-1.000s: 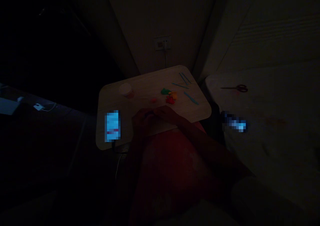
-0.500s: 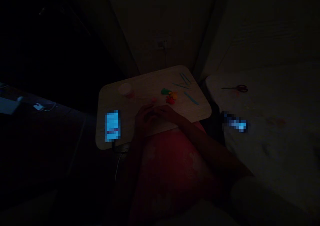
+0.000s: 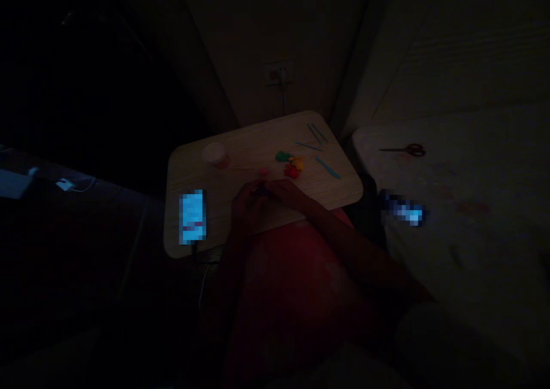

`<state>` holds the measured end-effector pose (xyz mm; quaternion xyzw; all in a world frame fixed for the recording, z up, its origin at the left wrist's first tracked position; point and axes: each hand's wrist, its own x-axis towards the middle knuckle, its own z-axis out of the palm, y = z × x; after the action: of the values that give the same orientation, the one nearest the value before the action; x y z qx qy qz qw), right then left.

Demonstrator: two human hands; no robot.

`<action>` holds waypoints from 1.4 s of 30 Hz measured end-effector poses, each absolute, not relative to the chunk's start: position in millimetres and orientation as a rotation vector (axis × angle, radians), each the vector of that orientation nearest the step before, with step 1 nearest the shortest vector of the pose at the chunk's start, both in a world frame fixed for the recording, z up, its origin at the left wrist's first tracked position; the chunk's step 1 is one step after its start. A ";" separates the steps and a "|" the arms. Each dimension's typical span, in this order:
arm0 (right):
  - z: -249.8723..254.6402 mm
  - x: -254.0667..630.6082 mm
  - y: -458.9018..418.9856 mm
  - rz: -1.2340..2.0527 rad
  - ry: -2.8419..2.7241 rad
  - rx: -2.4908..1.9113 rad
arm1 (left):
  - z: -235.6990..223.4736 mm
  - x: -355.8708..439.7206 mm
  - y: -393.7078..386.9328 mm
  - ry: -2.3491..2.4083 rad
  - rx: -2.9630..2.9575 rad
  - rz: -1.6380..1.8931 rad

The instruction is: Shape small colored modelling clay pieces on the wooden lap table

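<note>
In dim light, my left hand (image 3: 247, 204) and my right hand (image 3: 286, 193) meet over the near edge of a small wooden-topped table. Both have curled fingers around a small dark purplish lump of modelling clay (image 3: 263, 191), mostly covered by the fingers. Just beyond them lies a pink lump of clay (image 3: 263, 173). To its right sit a red lump (image 3: 292, 172), an orange lump (image 3: 297, 162) and a green lump (image 3: 282, 156), touching one another. Several thin blue modelling tools (image 3: 309, 146) and a wider blue clay knife (image 3: 328, 168) lie farther right.
A pale-lidded tub (image 3: 215, 154) stands at the table's (image 3: 184, 165) back left. A lit phone (image 3: 193, 217) with a cable is at the left edge. On the pale surface to the right are scissors (image 3: 404, 149) and another lit device (image 3: 404, 210). A wall socket (image 3: 278, 73) is behind.
My left hand has shifted slightly up and right, closer to my right hand. The fingers have moved around the dark lump. Things on the table stay in place.
</note>
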<state>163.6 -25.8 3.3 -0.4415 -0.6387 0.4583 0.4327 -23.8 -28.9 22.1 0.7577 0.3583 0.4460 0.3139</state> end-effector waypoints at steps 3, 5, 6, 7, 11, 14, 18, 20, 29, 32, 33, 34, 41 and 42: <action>4.4 162.6 -26.0 1.126 -1.619 -1.117 | 16.6 -24.4 -27.7 0.971 1.965 1.226; 5.4 162.1 -25.9 1.098 -1.662 -1.141 | 12.8 -24.8 -26.5 0.949 1.931 1.271; 6.1 161.8 -25.9 1.072 -1.692 -1.157 | 11.2 -25.0 -26.0 0.933 1.906 1.297; 6.8 161.5 -26.0 1.039 -1.721 -1.175 | 10.1 -25.1 -25.6 0.922 1.880 1.320; 10.2 160.3 -26.4 0.937 -1.786 -1.216 | 9.4 -25.1 -25.5 0.964 1.828 1.386; 11.8 159.9 -26.7 0.915 -1.811 -1.220 | 10.0 -24.9 -25.7 1.008 1.844 1.413; 10.8 159.6 -26.3 0.909 -1.817 -1.221 | 7.1 -25.1 -24.2 1.040 1.831 1.413; 9.7 159.7 -25.9 0.911 -1.819 -1.227 | 5.1 -25.2 -23.2 1.035 1.800 1.400; 7.6 160.1 -24.7 0.863 -1.895 -1.254 | 9.8 -24.8 -24.7 1.045 1.795 1.357; 8.5 159.4 -25.4 0.866 -1.869 -1.269 | 12.8 -24.5 -25.7 1.046 1.833 1.349; 8.9 159.2 -25.6 0.878 -1.852 -1.263 | 13.4 -24.3 -26.0 1.041 1.849 1.345; 9.1 159.2 -25.8 0.892 -1.833 -1.253 | 13.8 -24.2 -26.4 1.034 1.867 1.342; 4.0 159.6 -26.9 1.004 -1.680 -1.212 | 15.8 -25.5 -27.5 0.971 1.931 1.268; 3.1 159.5 -27.2 1.028 -1.648 -1.205 | 16.9 -25.5 -27.7 0.945 1.934 1.244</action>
<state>159.5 -27.2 3.1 -0.4797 -0.6559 0.4092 0.4151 -25.5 -27.7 16.9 0.7365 0.3600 0.4736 0.3219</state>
